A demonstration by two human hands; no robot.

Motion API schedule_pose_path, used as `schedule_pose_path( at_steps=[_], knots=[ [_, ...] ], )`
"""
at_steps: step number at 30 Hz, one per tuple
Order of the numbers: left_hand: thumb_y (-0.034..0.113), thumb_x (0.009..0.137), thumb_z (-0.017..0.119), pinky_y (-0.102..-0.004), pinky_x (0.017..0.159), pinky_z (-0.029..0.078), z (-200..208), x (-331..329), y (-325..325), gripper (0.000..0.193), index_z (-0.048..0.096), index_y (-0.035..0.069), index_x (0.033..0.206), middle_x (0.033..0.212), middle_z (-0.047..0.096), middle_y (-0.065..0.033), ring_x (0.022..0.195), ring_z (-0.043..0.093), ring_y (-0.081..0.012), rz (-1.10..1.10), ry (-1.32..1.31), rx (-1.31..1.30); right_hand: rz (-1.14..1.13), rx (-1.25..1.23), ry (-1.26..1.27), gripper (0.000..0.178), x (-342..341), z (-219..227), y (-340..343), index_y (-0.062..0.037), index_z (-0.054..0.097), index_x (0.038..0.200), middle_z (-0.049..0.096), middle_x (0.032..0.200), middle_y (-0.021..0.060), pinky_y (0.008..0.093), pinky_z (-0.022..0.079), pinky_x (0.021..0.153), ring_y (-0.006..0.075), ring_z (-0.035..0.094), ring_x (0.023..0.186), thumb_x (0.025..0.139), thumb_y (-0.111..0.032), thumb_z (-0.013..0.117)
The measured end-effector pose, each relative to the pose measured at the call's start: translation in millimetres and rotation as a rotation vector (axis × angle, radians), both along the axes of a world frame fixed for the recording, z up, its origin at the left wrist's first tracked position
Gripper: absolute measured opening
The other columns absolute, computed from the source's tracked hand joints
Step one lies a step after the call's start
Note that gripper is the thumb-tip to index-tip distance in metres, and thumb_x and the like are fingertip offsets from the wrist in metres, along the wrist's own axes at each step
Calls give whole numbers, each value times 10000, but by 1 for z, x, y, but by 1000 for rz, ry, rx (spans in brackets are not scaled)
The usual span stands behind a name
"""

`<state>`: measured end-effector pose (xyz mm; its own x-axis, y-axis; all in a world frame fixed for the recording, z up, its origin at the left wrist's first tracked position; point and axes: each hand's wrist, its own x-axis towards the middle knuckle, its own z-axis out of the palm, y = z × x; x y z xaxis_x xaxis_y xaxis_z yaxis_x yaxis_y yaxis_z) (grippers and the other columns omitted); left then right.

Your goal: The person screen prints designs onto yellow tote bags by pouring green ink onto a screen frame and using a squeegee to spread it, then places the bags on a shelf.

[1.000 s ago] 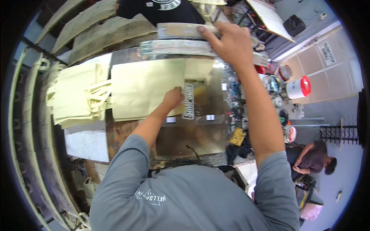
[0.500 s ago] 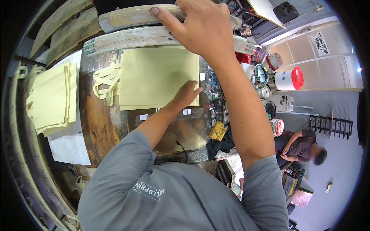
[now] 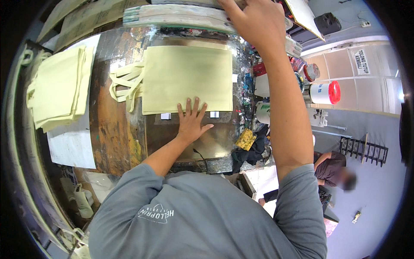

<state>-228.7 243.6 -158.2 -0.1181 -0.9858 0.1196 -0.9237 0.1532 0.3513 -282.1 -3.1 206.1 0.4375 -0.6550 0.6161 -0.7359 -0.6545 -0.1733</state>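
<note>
A pale yellow cloth tote bag [image 3: 187, 77] lies flat on the worktable, its straps [image 3: 126, 82] spread to the left. My left hand [image 3: 189, 123] rests open with spread fingers on the bag's near edge. Beyond the bag stands a raised screen-printing frame [image 3: 181, 16] with paint-stained bars. My right hand [image 3: 257, 21] grips this frame at the top of the view, where some fingers are cut off. White tabs [image 3: 214, 114] show along the bag's near edge.
More yellow tote bags [image 3: 58, 88] are stacked at left on a white sheet [image 3: 71, 144]. Paint tubs [image 3: 321, 93] line the right side. A yellow sponge [image 3: 245, 139] sits beside a black cloth [image 3: 254, 151]. Another person [image 3: 332, 170] sits at the right.
My left hand has moved from the bag's right side to its near edge, fingers now spread. My right hand and the frame stand higher in the view, farther from the bag.
</note>
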Motion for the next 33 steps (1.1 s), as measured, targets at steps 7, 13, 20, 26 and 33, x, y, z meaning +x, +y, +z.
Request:
schedule_pose_path(
  at_steps=[7, 13, 20, 26, 33],
  knots=[
    [804, 929, 547, -807, 1208, 57, 0, -3, 5, 1015, 354, 156, 1686, 1766, 188, -222, 1618, 133, -506, 3, -48, 61, 7, -2, -2, 536, 2, -2, 20, -21, 703, 792, 690, 751, 192, 499, 454, 782, 398, 671, 781, 941, -536, 707],
    [683, 973, 631, -669, 1257, 208, 130, 30, -7, 1010, 284, 66, 1693, 1710, 305, -271, 1589, 285, -456, 166, 369, 59, -43, -43, 121, 605, -13, -29, 21, -58, 743, 886, 700, 776, 123, 480, 403, 791, 340, 671, 814, 958, -651, 642],
    [317, 1054, 674, -484, 1252, 354, 157, 155, -1, 720, 375, 36, 1645, 1639, 456, -220, 1531, 420, -402, 226, 843, 229, -41, -121, 144, 563, -29, -70, 89, -64, 712, 922, 712, 873, 120, 503, 403, 856, 317, 661, 880, 934, -626, 688],
    [300, 1055, 592, -568, 1310, 217, 21, 210, 35, 622, 426, 111, 1623, 1694, 391, -148, 1610, 255, -388, 7, -364, 26, -3, -80, 98, 573, -14, -44, 51, -64, 716, 903, 714, 865, 111, 478, 391, 863, 307, 659, 877, 951, -633, 668],
    [217, 1038, 519, -576, 1303, 242, -1, 214, 38, 528, 497, 83, 1548, 1618, 489, -138, 1544, 397, -368, -141, -457, 18, -35, -15, 120, 575, -15, -29, 49, -48, 718, 915, 710, 863, 124, 474, 391, 872, 313, 657, 893, 969, -618, 661]
  ],
)
